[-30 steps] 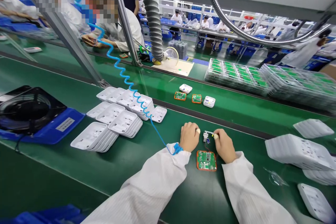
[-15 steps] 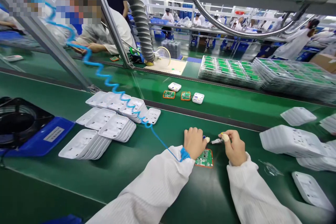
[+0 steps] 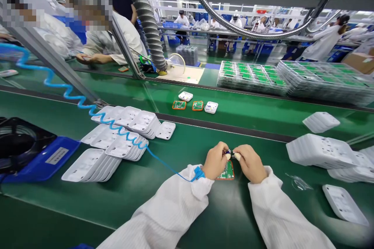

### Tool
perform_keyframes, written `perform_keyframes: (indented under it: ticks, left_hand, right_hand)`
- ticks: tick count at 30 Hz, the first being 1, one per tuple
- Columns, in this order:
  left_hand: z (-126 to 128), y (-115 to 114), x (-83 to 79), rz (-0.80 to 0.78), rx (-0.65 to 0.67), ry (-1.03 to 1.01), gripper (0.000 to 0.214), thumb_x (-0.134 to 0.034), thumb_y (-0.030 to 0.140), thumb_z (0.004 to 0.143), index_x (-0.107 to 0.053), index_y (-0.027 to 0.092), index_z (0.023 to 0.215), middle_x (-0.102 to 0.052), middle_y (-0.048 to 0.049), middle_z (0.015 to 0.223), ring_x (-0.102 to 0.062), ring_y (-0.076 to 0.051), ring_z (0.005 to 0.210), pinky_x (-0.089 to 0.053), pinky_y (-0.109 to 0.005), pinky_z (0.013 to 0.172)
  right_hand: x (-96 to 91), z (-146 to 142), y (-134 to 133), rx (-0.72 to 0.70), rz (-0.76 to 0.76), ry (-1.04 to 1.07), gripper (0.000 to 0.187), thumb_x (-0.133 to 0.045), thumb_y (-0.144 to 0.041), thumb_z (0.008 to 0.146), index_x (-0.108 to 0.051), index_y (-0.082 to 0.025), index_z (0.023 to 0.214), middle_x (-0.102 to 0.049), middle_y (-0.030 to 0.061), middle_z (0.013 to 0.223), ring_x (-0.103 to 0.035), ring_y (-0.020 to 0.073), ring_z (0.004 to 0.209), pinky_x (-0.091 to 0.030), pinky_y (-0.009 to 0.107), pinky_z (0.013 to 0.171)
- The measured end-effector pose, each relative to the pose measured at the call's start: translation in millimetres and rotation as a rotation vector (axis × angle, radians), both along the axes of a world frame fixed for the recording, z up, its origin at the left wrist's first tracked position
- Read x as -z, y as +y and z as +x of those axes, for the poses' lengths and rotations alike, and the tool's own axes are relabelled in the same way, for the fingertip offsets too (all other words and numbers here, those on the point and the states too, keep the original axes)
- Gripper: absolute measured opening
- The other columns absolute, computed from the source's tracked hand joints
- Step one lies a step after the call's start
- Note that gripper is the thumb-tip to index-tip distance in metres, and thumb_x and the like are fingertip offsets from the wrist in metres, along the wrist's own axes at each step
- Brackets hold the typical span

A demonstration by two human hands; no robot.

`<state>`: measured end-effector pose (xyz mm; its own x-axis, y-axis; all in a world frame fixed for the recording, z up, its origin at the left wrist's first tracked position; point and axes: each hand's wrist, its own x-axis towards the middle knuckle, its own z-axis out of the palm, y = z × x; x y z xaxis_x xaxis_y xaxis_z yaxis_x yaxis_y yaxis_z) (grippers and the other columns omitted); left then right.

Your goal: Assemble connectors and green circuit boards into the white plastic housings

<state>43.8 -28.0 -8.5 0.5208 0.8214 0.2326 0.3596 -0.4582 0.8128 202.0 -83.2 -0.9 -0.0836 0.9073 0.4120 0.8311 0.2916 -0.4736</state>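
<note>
While both hands meet low over the green counter (image 3: 181,151), the left hand (image 3: 214,160) and the right hand (image 3: 249,162) pinch a small part (image 3: 230,151) between them, fingers closed on it from either side. It is held just above an orange-rimmed circuit board (image 3: 228,172), which lies flat on the counter, partly hidden by the hands. A blue coiled cord (image 3: 125,135) runs from the left wrist across stacked white housings (image 3: 87,163).
</note>
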Motion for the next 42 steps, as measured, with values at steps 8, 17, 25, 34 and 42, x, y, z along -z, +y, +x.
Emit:
perform_keyframes:
  ticks: [8, 17, 25, 34, 42]
  left_hand:
    - [3, -2, -7.2, -0.035, -0.017, -0.013, 0.013, -0.052, 0.008, 0.067, -0.05, 0.019, 0.074, -0.056, 0.0027, 0.073, -0.05, -0.012, 0.07, -0.039, -0.024, 0.066]
    - [-1, -3, -3.1, 0.22, 0.023, 0.184, 0.014, -0.045, 0.005, 0.07, -0.045, 0.019, 0.071, -0.052, -0.0008, 0.075, -0.046, -0.016, 0.074, -0.036, -0.027, 0.067]
    - [0, 3, 2.7, 0.241, -0.027, 0.304, 0.008, -0.048, 0.011, 0.074, -0.046, 0.019, 0.073, -0.055, -0.0024, 0.078, -0.048, -0.017, 0.077, -0.037, -0.03, 0.07]
    - [-79, 67, -34.6, 0.237, -0.625, 0.452, 0.019, -0.047, 0.026, 0.083, -0.052, 0.019, 0.1, -0.054, -0.0067, 0.105, -0.045, -0.022, 0.102, -0.033, -0.035, 0.087]
    - [-109, 83, -13.5, 0.134, -0.728, 0.555, 0.011, -0.044, 0.01, 0.079, -0.051, 0.013, 0.086, -0.052, -0.0111, 0.09, -0.046, -0.027, 0.092, -0.033, -0.04, 0.078]
  right_hand:
    - [-4.1, -2, -1, -0.021, -0.032, -0.035, 0.024, -0.033, -0.024, 0.09, -0.056, -0.02, 0.086, -0.056, 0.0049, 0.084, -0.049, 0.0178, 0.082, -0.039, 0.032, 0.073]
    - [-0.9, -7, 1, -0.074, 0.008, -0.109, 0.028, -0.031, -0.025, 0.092, -0.056, -0.018, 0.079, -0.054, 0.0053, 0.077, -0.046, 0.0172, 0.075, -0.036, 0.032, 0.069]
    - [7.4, -23, 13, -0.028, 0.003, -0.268, 0.028, -0.031, -0.015, 0.088, -0.058, -0.017, 0.081, -0.056, 0.0071, 0.079, -0.045, 0.0189, 0.077, -0.036, 0.034, 0.071]
    - [18.6, 1, 32, 0.236, 0.061, -0.048, 0.021, -0.04, -0.032, 0.087, -0.052, -0.018, 0.096, -0.056, 0.0082, 0.091, -0.049, 0.0211, 0.086, -0.04, 0.035, 0.075]
    - [31.7, -27, 40, 0.313, -0.065, -0.309, 0.017, -0.047, -0.034, 0.083, -0.047, -0.018, 0.075, -0.049, 0.0047, 0.071, -0.045, 0.0187, 0.066, -0.035, 0.031, 0.061]
